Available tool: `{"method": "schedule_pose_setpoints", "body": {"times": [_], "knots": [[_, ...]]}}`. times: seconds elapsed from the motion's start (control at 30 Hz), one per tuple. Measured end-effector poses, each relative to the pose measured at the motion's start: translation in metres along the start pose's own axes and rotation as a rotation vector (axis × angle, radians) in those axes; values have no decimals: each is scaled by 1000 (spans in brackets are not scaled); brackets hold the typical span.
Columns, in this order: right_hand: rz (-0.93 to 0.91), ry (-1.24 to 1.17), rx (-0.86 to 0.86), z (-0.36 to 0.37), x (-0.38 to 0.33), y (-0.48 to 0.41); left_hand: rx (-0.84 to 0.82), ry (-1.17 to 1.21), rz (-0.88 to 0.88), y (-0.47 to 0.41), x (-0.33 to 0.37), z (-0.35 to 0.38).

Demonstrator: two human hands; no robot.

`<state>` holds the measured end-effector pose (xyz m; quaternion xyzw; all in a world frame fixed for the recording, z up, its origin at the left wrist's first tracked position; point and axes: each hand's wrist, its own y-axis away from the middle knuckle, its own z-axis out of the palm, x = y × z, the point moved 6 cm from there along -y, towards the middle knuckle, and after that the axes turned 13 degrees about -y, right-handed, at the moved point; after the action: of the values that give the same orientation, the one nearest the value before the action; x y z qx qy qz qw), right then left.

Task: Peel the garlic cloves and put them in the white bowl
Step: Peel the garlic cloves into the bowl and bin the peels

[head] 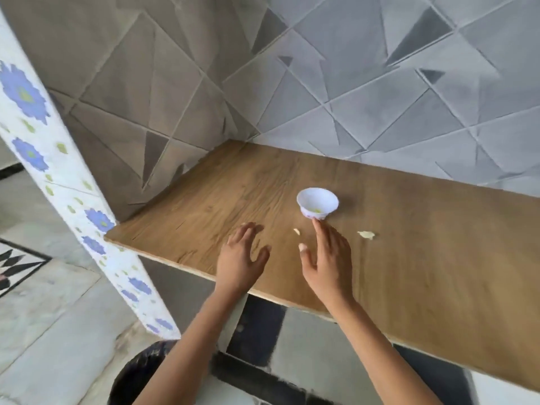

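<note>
Small white round bowl (331, 203): on brown wooden worktop (423, 258), pale garlic bit (315, 211) inside. Right hand (328, 255): fingers straight, empty, one tip at the bowl's foot, probably steadying it. Left hand (242, 255): fingers spread, empty, resting nearby.

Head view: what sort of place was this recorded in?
Probably a home kitchen corner: a wooden countertop fitted against grey geometric wall tiles, a flower-patterned tiled pillar on the left, and a small white bowl with garlic bits lying near it.
</note>
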<state>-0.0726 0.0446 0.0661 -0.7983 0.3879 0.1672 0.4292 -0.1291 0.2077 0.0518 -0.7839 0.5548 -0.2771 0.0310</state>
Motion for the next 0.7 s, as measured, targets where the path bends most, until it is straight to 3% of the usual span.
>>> {"method": "schedule_pose_setpoints", "body": {"times": [0.13,0.27,0.4,0.5,0.7], "knots": [[73,110,45,-70,60,14,-44,31,82,-6,79,40],[134,130,45,-96,96,25,-76,-8,123,-13,113,65],[161,183,22,-102,128,22,-120,-60,131,-30,128,87],[300,289,-108,-87,161,25,-213,-114,140,-43,122,107],[545,413,-199,-65,205,29,-352,-175,209,-74,102,137]]}}
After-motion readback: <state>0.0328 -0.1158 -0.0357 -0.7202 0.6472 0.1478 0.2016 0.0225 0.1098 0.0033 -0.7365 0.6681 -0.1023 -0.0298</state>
